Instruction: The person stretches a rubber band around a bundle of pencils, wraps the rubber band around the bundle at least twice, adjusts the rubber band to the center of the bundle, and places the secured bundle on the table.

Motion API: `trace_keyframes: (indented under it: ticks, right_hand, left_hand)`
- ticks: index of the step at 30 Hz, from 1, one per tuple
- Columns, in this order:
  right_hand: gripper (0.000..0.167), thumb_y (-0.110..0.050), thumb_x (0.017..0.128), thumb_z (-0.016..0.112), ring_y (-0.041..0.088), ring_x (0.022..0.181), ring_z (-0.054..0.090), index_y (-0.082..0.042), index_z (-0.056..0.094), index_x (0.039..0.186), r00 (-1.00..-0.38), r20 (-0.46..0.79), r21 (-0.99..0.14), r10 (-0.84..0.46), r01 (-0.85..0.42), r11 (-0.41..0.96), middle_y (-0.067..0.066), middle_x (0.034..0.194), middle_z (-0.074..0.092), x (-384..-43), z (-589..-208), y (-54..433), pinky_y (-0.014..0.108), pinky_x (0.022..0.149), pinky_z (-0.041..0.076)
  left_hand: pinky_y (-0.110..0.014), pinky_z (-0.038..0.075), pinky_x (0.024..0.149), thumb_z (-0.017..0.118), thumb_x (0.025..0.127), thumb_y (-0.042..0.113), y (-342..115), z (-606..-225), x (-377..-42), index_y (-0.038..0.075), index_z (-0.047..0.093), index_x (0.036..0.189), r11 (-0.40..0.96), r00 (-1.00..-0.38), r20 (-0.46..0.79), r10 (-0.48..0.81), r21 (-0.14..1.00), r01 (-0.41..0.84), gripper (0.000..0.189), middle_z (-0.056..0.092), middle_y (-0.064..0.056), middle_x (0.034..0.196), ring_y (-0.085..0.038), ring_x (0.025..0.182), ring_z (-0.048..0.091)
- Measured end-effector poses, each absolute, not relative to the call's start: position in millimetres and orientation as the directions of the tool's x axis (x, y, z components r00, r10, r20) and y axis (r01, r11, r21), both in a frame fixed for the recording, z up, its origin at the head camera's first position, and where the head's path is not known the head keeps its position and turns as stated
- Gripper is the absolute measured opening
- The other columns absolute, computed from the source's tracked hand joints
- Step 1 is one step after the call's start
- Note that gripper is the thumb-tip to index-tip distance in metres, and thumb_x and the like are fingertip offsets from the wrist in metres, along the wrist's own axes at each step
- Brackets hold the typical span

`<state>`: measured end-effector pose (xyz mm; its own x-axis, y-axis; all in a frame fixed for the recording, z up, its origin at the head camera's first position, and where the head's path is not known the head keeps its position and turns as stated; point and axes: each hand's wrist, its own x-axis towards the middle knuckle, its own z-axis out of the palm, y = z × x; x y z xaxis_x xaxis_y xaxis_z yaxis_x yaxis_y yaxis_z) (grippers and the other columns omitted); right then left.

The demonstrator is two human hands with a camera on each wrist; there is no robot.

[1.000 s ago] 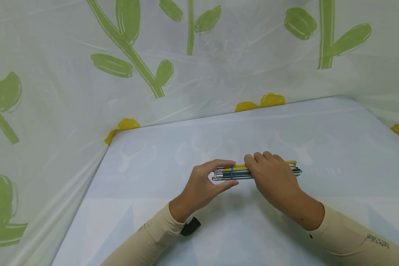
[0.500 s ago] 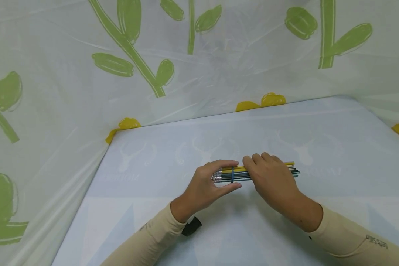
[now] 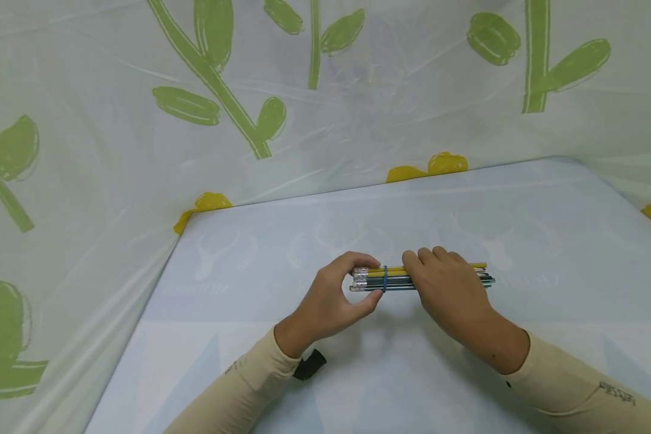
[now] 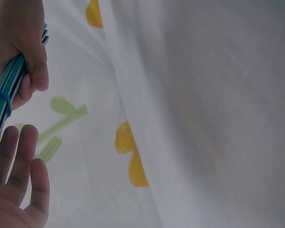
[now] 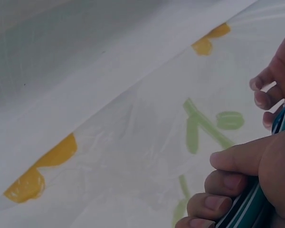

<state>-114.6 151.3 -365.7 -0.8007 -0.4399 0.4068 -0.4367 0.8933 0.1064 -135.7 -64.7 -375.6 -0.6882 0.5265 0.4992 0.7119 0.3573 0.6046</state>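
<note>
Far left: a thin sheet [image 3: 114,138], creased and faintly glossy, printed with green stems and leaves. Left sleeve [image 3: 244,383]: close-fitting, pale stretch cloth, with a small black fitting [image 3: 310,364] seen at the wrist. Left hand [image 3: 331,301]: thumb and forefinger are held apart on opposite sides of the bundle's eraser end, the remaining fingers spread; whether contact is made cannot be told. Pencil bundle [image 3: 398,279]: held between the hands, over the bench [image 3: 358,226], which is covered in smooth, pale printed cloth. The bundle is judged light and stiff as a whole, slightly slippery along its painted shafts, its points, if any, fragile; it is best grasped around the middle, where loose shafts are kept from sliding. Slim, straight pencils are included, yellow and dark teal with pale stripes, finished at left by shiny metal ferrules [image 3: 360,273] and encircled near them by a thin blue band [image 3: 385,279], apparently elastic. Right hand [image 3: 451,289]: its fingers are wrapped firmly around the shafts. Right sleeve [image 3: 575,377]: matching pale cloth, dark lettering.
</note>
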Motion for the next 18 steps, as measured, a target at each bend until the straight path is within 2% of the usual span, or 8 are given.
trace_keyframes:
  ticks: [3,11,18]
  right_hand:
    - [0.037,0.002,0.073,0.085,0.02,0.063,0.048,-0.006,0.053,0.091,-0.804,0.4,0.107,-0.441,-0.437,0.893,0.007,0.072,0.056,-116.0,-365.7,151.3,0.032,0.059,0.047]
    - [0.041,-0.003,0.071,0.088,0.021,0.067,0.051,-0.006,0.054,0.094,-0.818,0.365,0.097,-0.445,-0.442,0.892,0.007,0.077,0.06,-115.2,-366.4,150.1,0.034,0.063,0.052]
    - [0.041,-0.003,0.071,0.088,0.021,0.067,0.051,-0.006,0.055,0.095,-0.813,0.375,0.108,-0.445,-0.438,0.892,0.007,0.077,0.061,-113.6,-366.5,150.2,0.034,0.063,0.052]
  left_hand:
    - [-0.022,0.052,0.082,0.076,0.085,0.012,-65.3,-375.5,-136.2,0.008,0.06,0.119,0.364,-0.69,0.497,0.526,0.602,0.711,0.038,0.068,-0.002,0.112,-0.009,0.096,0.061]
    - [-0.023,0.054,0.093,0.078,0.085,0.012,-65.0,-373.9,-133.1,0.01,0.065,0.121,0.346,-0.699,0.475,0.535,0.631,0.694,0.038,0.071,0.0,0.118,-0.009,0.106,0.066]
    - [-0.024,0.054,0.092,0.079,0.085,0.011,-64.0,-376.7,-133.0,0.009,0.067,0.121,0.294,-0.689,0.502,0.523,0.652,0.699,0.038,0.072,-0.002,0.117,-0.01,0.105,0.067]
